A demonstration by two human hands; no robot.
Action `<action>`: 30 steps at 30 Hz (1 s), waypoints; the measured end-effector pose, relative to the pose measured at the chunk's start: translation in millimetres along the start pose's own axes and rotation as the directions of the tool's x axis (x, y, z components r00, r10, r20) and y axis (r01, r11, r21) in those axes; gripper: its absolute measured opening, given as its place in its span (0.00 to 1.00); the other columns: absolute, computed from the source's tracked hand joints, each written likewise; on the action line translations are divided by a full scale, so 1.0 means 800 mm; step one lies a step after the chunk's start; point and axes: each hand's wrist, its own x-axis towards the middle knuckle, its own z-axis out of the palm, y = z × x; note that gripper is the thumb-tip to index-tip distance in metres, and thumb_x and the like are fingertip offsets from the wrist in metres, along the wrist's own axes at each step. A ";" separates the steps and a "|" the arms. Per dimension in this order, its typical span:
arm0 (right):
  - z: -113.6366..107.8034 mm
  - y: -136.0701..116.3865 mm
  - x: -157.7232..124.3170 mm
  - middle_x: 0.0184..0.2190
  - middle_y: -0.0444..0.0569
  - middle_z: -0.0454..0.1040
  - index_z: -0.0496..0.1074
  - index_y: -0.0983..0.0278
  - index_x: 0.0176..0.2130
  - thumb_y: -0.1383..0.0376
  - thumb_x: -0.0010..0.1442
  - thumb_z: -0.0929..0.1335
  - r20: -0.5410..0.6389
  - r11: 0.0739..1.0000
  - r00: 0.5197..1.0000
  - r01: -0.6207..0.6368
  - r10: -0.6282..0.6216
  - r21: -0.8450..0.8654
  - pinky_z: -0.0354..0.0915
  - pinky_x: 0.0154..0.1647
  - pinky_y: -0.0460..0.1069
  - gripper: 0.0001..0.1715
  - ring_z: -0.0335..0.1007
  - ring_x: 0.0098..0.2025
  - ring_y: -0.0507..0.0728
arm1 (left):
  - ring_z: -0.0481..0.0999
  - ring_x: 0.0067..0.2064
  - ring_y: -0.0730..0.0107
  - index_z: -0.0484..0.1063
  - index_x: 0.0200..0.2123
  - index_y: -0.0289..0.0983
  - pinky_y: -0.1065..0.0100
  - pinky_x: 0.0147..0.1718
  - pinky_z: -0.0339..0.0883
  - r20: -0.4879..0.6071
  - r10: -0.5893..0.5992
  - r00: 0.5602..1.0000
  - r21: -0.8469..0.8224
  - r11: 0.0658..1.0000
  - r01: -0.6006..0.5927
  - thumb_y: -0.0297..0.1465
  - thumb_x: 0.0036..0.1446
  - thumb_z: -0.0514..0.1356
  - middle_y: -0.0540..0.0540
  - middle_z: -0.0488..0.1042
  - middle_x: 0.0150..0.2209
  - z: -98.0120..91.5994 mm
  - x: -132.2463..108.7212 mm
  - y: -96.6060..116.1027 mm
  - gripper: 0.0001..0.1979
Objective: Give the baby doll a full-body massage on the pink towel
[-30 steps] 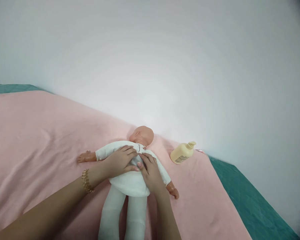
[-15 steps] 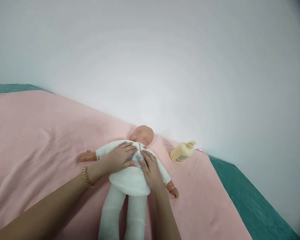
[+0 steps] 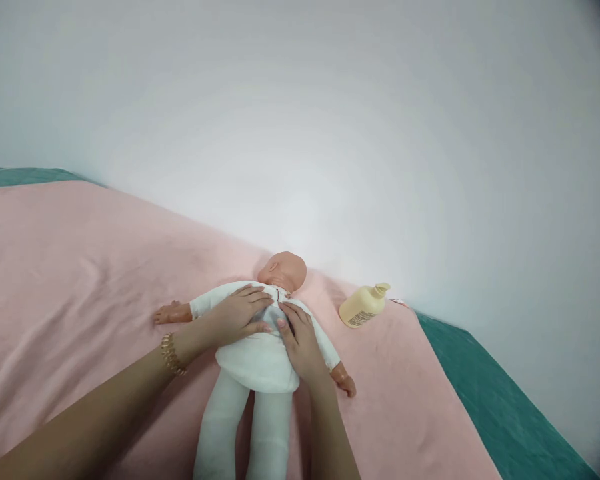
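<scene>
A baby doll (image 3: 257, 363) with a white cloth body lies face down, its bald head (image 3: 287, 270) turned to the left and its arms spread. Flat on the left of its upper back rests my left hand (image 3: 237, 315), fingers stretched toward the middle. My right hand (image 3: 303, 340) lies along the right side of the back, fingers extended and thumb apart. Between the two hands shows a greyish patch (image 3: 269, 320) on the white cloth. Both hands touch the doll without gripping it. A gold coil bracelet (image 3: 172, 353) circles my left wrist.
A pale yellow pump bottle (image 3: 364, 305) stands to the right of the doll's head. Beneath everything spreads a pink blanket (image 3: 105, 267), over a green cover (image 3: 495, 387) that shows at the right and far left. A white wall (image 3: 300, 120) rises behind.
Both hands keep nearly the same place on the doll's back. The whole view has shifted very slightly; the doll and bottle appear a touch further left.
</scene>
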 end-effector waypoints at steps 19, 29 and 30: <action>0.003 0.005 0.002 0.62 0.54 0.65 0.65 0.65 0.60 0.47 0.68 0.57 0.035 1.000 0.999 0.006 -0.006 0.004 0.51 0.67 0.61 0.33 0.55 0.66 0.62 | 0.62 0.63 0.50 0.67 0.58 0.33 0.48 0.61 0.56 -0.019 -0.010 1.000 0.013 1.000 0.011 0.47 0.65 0.53 0.37 0.70 0.58 0.006 0.000 -0.006 0.27; 0.002 0.004 0.002 0.64 0.54 0.63 0.64 0.66 0.62 0.47 0.68 0.57 0.046 1.000 0.999 -0.006 0.006 0.010 0.49 0.68 0.61 0.35 0.53 0.66 0.62 | 0.62 0.63 0.50 0.66 0.59 0.31 0.49 0.61 0.56 -0.032 -0.002 0.999 -0.016 1.000 0.001 0.48 0.66 0.51 0.36 0.70 0.58 0.003 0.000 -0.006 0.30; -0.002 0.000 0.001 0.64 0.54 0.62 0.63 0.65 0.62 0.46 0.67 0.57 0.043 1.000 0.999 -0.009 0.009 0.012 0.48 0.69 0.62 0.35 0.52 0.67 0.62 | 0.62 0.63 0.50 0.66 0.59 0.31 0.49 0.61 0.55 -0.056 0.002 0.998 -0.025 1.000 -0.003 0.49 0.66 0.50 0.36 0.69 0.59 0.000 0.000 -0.006 0.31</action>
